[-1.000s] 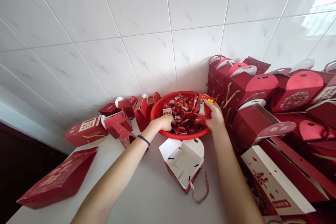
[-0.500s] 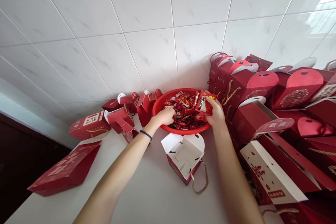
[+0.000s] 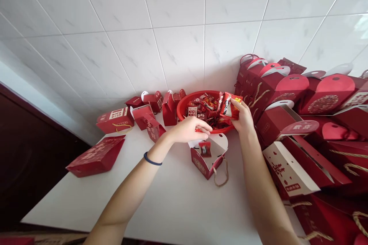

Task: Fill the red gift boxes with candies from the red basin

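A red basin [image 3: 181, 108] full of wrapped red candies stands against the tiled wall. Just in front of it sits a small red gift box [image 3: 201, 162], lid flaps up, with a rope handle [image 3: 220, 175]. My left hand [image 3: 188, 129] hovers over that box with its fingers stretched out. A single red candy [image 3: 205, 148] is just below the fingertips, at the box's mouth. My right hand [image 3: 245, 118] is at the basin's right rim, closed on a bunch of red candy packets [image 3: 230, 105].
Many red gift boxes [image 3: 287, 122] with round lids are stacked along the right. Smaller red boxes [image 3: 143, 116] stand to the left of the basin. A flat red box [image 3: 96, 157] lies near the white table's [image 3: 172, 203] left edge, beside a dark doorway.
My left hand has come out of the basin and back over the open box, where a candy now shows below its fingers. The right hand has kept its packets.
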Tool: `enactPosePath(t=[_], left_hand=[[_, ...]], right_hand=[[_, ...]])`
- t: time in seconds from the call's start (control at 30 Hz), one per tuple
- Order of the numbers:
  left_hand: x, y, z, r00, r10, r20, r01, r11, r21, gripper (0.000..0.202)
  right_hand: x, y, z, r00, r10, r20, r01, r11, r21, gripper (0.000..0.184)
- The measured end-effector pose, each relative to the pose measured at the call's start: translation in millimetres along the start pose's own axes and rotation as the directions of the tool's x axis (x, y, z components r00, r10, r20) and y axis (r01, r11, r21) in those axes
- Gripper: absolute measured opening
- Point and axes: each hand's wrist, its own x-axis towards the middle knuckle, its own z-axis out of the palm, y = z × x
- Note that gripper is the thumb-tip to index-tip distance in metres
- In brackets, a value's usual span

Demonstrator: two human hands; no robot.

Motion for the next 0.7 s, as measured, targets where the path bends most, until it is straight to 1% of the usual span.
enactPosePath(t=[0.13,0.27,0.33,0.4,0.43,0.5,0.57,0.63,0.7], left_hand=[[-6.0,7.3,17.2,1.000,0.020,0.010,-0.021,0.995,0.096,0.024],[-8.6,9.2,26.1,0.998,0.049,0.051,-0.054,0.993,0.106,0.035],[-13.2,8.7,27.2,0.996,0.090,0.025,-0.093,0.989,0.116,0.039],[-20.3,6.8,26.1,0.990,0.138,-0.031,-0.131,0.977,0.167,0.039],[-24.6,5.1,25.0,0.987,0.150,-0.060,-0.134,0.969,0.207,0.038],[-33.8,0.3,22.1,0.988,0.126,-0.093,-0.097,0.959,0.267,0.037],[-42.8,-6.0,19.6,0.995,0.071,-0.075,-0.049,0.964,0.262,0.040],[-50.7,-12.7,18.4,0.998,0.042,-0.037,-0.033,0.978,0.205,0.051],[-56.8,-18.9,18.8,0.999,0.042,-0.034,-0.036,0.989,0.145,0.067]], right_hand=[[-29.5,-20.9,4.3,0.993,-0.027,0.116,0.036,0.997,-0.075,0.016],[-56.3,-45.8,1.7,0.982,-0.008,0.188,0.035,0.989,-0.142,0.022],[-66.4,-57.2,-0.9,0.977,0.000,0.213,0.038,0.984,-0.176,0.024],[-74.3,-65.0,-3.1,0.970,0.008,0.244,0.044,0.977,-0.209,0.028],[-77.6,-66.7,-3.7,0.966,0.015,0.258,0.046,0.972,-0.229,0.029],[-83.3,-65.2,-3.9,0.955,0.052,0.291,0.038,0.955,-0.294,0.032],[-88.0,-57.9,-2.1,0.932,0.114,0.343,0.037,0.914,-0.403,0.033],[-91.6,-48.2,0.9,0.895,0.169,0.413,0.078,0.852,-0.517,0.031],[-93.8,-39.4,3.7,0.850,0.205,0.486,0.153,0.785,-0.600,0.028]])
